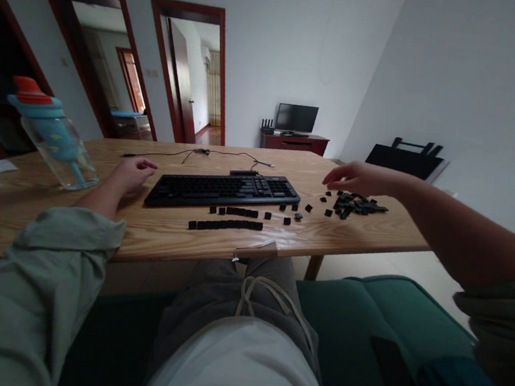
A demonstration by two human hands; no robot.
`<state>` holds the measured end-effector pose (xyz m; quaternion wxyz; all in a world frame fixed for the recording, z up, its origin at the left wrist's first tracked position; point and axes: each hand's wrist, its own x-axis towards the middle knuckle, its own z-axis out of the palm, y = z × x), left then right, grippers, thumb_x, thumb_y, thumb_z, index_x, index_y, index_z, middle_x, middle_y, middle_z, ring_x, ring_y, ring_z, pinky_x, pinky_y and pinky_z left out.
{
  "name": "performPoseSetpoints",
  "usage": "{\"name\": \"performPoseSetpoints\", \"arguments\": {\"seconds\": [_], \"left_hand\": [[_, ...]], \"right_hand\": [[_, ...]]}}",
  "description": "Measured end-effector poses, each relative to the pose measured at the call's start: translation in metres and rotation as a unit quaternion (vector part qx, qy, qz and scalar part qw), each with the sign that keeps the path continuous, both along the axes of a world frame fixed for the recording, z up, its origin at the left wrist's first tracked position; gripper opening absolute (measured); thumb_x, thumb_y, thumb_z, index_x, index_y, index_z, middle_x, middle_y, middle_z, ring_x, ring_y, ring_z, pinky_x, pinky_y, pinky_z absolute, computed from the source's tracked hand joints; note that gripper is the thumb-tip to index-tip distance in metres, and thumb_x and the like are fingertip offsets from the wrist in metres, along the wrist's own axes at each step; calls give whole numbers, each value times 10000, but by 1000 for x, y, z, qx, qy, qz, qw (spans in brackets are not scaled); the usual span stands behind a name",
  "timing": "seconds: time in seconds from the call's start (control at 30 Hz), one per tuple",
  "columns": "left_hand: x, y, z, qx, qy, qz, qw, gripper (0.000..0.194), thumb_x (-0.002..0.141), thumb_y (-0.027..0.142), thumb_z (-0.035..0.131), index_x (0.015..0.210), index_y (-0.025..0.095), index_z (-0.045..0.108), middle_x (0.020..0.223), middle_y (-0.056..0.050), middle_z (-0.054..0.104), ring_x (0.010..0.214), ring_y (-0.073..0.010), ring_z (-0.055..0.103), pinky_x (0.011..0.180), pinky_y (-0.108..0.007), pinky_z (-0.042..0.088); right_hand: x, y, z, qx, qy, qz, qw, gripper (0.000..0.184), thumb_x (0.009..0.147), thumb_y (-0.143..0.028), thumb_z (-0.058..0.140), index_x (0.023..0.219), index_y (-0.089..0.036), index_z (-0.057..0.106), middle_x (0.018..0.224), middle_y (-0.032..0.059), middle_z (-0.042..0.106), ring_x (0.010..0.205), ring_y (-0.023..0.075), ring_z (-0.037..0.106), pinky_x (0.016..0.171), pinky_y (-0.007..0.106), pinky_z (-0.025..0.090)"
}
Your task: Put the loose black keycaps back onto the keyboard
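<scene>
A black keyboard lies in the middle of the wooden table. Rows of loose black keycaps sit in front of it, and a heap of keycaps lies to its right. My left hand rests on the table just left of the keyboard, fingers loosely curled, holding nothing that I can see. My right hand hovers over the heap of keycaps, palm down, fingers bent downward. Whether it holds a keycap is hidden.
A clear water bottle with a blue and orange lid stands at the table's left. A black cable runs behind the keyboard. I sit on a green sofa. A monitor on a cabinet and open doorways lie beyond.
</scene>
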<state>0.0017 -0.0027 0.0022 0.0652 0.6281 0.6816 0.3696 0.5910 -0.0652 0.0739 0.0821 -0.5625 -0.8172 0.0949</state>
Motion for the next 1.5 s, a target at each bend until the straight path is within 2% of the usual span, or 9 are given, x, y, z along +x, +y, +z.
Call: {"name": "performPoseSetpoints", "arguments": {"seconds": [0.2,0.43,0.63,0.77,0.93,1.03,1.17,1.33,1.5], "left_hand": [[-12,11,-5,-9,6,-4,1000,392,772,351,587,1060,115,708,887,-57,648,770,-167,550,662,-251,424],[-22,23,-12,-1,-5,12,1000,401,720,403,598,1021,162,707,838,-39,638,742,-180,564,610,-260,444],[-10,12,-4,-19,-15,23,999,336,713,364,587,957,159,691,823,-28,628,713,-158,539,605,-245,425],[-15,16,-7,-23,-24,12,999,353,704,372,585,967,156,681,844,-37,623,751,-173,551,597,-244,429],[-18,18,-9,-24,-12,18,999,381,715,379,586,1002,153,695,861,-41,638,760,-171,558,600,-240,421],[-17,18,-8,-24,-18,17,999,376,712,378,593,997,155,697,855,-39,637,770,-173,562,608,-239,425],[-16,17,-8,-25,-37,13,999,368,688,381,611,977,167,689,858,-38,634,788,-187,567,609,-249,438],[-15,15,-7,-26,-10,7,1000,381,699,403,603,981,166,698,842,-42,643,770,-194,571,622,-267,446],[-12,14,-6,-20,-14,8,1000,362,713,362,594,987,150,700,859,-48,650,802,-190,577,654,-263,447]], "right_hand": [[18,1,-18,-65,-55,1,996,363,817,-467,655,1039,-222,804,992,79,791,897,270,708,801,364,525],[85,19,-21,-2,-124,-162,979,290,803,-305,663,1027,-187,805,1006,108,784,915,274,711,812,364,533],[140,21,-32,-81,-43,-210,973,233,806,-233,627,954,-198,803,998,94,783,960,265,716,745,332,581],[159,19,-35,-81,-13,-232,969,274,783,-209,647,1006,-192,804,1050,111,777,983,282,714,740,345,605],[165,24,-45,-62,-7,-240,969,410,843,-289,620,1210,-161,751,1221,139,738,965,264,720,738,337,610],[158,31,-52,-48,-13,-239,970,456,872,-322,599,1277,-153,719,1194,139,749,947,250,721,759,331,596],[142,42,-58,30,-29,-255,966,477,874,-316,607,1298,-123,709,1170,154,756,986,245,711,857,308,546],[127,47,-68,28,-31,-297,954,369,878,-285,577,1117,-104,791,985,143,786,874,232,713,768,279,536],[130,47,-69,17,-6,-282,959,258,815,-273,667,968,-123,810,930,124,778,853,230,692,766,284,524]]}}
